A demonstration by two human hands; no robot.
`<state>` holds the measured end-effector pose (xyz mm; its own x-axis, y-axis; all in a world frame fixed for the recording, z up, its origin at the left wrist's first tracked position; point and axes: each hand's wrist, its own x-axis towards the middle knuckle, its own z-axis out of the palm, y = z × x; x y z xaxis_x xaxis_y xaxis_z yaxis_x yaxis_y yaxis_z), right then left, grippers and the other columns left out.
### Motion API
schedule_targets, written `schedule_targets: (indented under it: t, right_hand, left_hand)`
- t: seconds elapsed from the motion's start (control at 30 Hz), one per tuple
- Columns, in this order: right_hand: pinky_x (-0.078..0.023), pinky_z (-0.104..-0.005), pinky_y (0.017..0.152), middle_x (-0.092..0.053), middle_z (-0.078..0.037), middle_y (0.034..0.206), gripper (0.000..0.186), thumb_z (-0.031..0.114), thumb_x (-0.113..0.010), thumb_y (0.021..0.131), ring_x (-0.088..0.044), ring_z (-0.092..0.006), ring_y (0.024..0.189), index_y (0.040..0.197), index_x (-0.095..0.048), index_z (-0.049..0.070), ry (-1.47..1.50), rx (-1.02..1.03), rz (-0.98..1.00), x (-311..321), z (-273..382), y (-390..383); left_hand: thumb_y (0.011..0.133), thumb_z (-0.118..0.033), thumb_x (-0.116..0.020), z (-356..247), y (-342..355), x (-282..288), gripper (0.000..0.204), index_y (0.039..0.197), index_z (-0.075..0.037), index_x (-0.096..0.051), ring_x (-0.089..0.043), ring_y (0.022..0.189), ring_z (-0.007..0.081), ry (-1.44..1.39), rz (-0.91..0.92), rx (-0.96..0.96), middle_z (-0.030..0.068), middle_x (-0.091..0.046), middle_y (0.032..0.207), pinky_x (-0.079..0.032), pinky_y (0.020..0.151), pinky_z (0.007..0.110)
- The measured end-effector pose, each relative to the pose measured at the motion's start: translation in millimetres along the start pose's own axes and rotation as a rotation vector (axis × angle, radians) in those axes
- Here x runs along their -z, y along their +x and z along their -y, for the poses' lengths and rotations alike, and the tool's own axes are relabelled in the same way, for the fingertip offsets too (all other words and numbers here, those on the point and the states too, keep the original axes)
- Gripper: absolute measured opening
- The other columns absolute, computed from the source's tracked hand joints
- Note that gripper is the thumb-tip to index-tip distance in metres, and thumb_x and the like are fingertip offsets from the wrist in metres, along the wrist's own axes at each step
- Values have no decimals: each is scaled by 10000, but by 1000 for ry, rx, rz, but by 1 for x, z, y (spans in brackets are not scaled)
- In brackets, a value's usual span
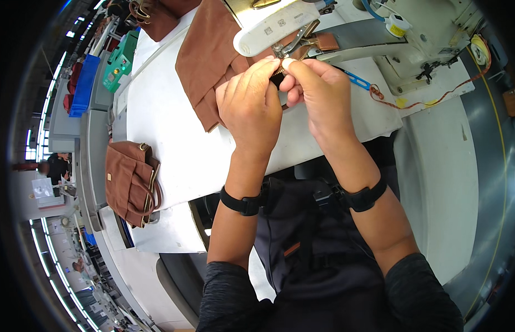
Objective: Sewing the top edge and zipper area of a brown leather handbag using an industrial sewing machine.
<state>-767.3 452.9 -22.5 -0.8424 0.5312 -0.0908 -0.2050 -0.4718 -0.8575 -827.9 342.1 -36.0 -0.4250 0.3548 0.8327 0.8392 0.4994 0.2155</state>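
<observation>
Two grips, left hand and right hand, pinched closed on zipper near presser foot; brown fabric appears part-sewn.

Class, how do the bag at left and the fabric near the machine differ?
The bag looks bulky and formed; the fabric lies flatter, spread out. The bag sits apart from the left hand; the fabric passes beneath it. Both are brown and rest on the white table.
</observation>
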Motion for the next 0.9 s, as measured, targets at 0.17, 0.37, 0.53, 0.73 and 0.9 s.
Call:
schedule_targets:
  t: [0.17,0.37,0.53,0.73,0.9]
  right_hand:
    - [-468,-237,520,-677,-44,676,208,142,-660,937,-563,-78,524,798,-701,-7,-13,-9,-44,-4,6,-2]
    - [-465,-238,531,-671,-48,661,252,221,-692,974,-558,-87,521,875,-737,-6,8,-1,-41,-1,3,2]
    - [-437,-238,470,-669,-75,581,314,181,-622,970,-550,-83,462,778,-719,-47,-219,147,-70,0,3,6]
    - [-411,-217,495,-645,-48,603,295,201,-646,989,-523,-70,488,802,-737,-9,-261,148,-35,1,7,6]
    - [-422,-223,478,-645,-60,575,327,194,-619,982,-536,-77,463,757,-721,-20,-315,147,-55,0,11,8]
  left_hand:
    - [851,35,-681,1,1,-1,266,1062,-108,-755,-719,928,179,-17,25,38,23,-789,1095,-445,843,309]
    - [867,-37,-721,5,3,-4,191,1028,-137,-742,-693,904,158,-29,-36,-46,-22,-777,1051,-453,861,313]
    - [859,-32,-724,8,5,-4,168,993,-132,-743,-686,879,163,-27,-34,-66,-26,-772,1016,-456,847,314]
    - [850,-20,-722,8,6,-6,162,972,-123,-747,-678,860,166,-50,-48,-55,-22,-769,992,-457,833,315]
    - [869,-9,-744,7,6,-4,140,969,-107,-760,-715,921,173,-45,-13,-27,10,-791,1021,-458,828,300]
